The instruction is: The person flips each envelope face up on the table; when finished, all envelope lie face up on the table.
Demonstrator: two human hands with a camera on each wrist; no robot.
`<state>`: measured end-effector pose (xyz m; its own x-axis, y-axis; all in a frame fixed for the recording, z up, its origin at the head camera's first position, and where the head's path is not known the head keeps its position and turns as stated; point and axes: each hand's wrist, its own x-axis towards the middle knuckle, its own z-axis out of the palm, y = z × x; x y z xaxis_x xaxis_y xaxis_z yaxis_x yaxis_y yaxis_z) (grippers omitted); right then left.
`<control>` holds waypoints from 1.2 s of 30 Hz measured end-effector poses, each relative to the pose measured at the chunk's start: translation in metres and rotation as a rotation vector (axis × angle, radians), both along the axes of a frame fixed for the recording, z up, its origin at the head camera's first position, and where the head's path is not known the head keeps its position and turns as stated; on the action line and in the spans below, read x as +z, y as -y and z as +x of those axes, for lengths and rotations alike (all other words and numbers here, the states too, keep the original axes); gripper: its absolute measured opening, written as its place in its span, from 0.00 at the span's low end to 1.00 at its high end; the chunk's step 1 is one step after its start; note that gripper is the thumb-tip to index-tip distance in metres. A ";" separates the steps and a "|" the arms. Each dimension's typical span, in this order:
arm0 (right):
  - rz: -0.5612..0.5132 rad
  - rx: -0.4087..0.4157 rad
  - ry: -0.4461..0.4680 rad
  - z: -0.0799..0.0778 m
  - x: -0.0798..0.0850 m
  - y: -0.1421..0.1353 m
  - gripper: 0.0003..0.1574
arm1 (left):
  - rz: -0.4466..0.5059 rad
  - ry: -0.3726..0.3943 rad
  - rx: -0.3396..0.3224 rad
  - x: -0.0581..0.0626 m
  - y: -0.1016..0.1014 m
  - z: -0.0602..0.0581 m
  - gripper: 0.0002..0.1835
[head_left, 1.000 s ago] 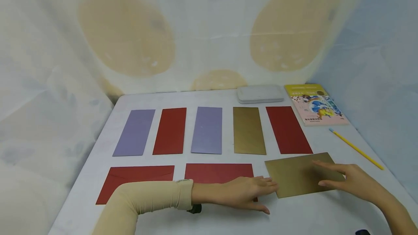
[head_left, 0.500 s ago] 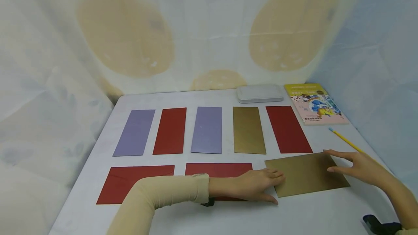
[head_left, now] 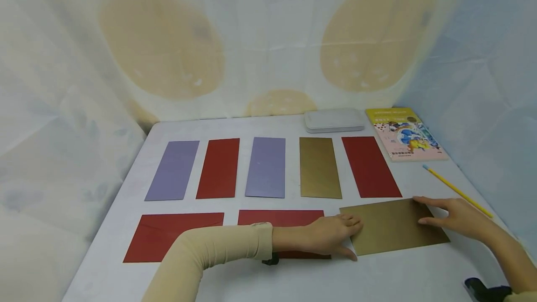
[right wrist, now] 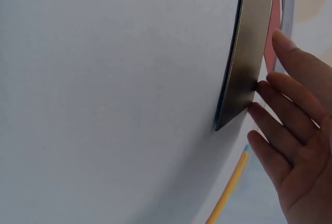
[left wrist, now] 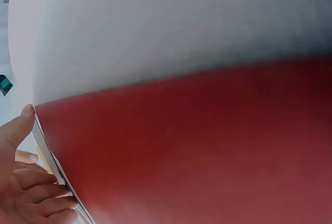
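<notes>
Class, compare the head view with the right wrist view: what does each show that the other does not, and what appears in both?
Only the head view: the flat white rectangular case, the pink-and-yellow illustrated book and the left hand.

Only the right wrist view: the palm side of the right hand.

Both: that hand, the flat gold rectangular paper at its fingertips, the slim yellow pencil and the white table.

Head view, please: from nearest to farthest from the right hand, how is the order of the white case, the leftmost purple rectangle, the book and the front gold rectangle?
1. Front gold rectangle: directly at the right hand.
2. Book: beyond, at the back right.
3. White case: left of the book.
4. Leftmost purple rectangle: across on the far left.
</notes>
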<state>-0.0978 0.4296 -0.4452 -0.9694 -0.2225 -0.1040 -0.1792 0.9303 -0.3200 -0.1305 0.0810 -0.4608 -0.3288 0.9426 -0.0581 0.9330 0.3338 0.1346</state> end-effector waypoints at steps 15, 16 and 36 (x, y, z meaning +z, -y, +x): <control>-0.033 -0.002 -0.008 0.016 -0.002 0.005 0.41 | 0.002 -0.157 -0.014 0.003 -0.001 0.008 0.39; -0.037 -0.002 -0.006 0.017 -0.002 0.005 0.41 | 0.005 -0.162 -0.017 0.003 0.000 0.009 0.39; -0.123 -0.079 -0.065 0.046 0.018 0.007 0.28 | -0.005 0.103 -0.029 0.012 0.007 -0.003 0.34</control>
<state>-0.0523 0.4226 -0.4272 -0.9882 -0.1522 -0.0170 -0.1308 0.8967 -0.4228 -0.1335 0.0741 -0.4487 -0.2935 0.9513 -0.0945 0.9237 0.3077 0.2284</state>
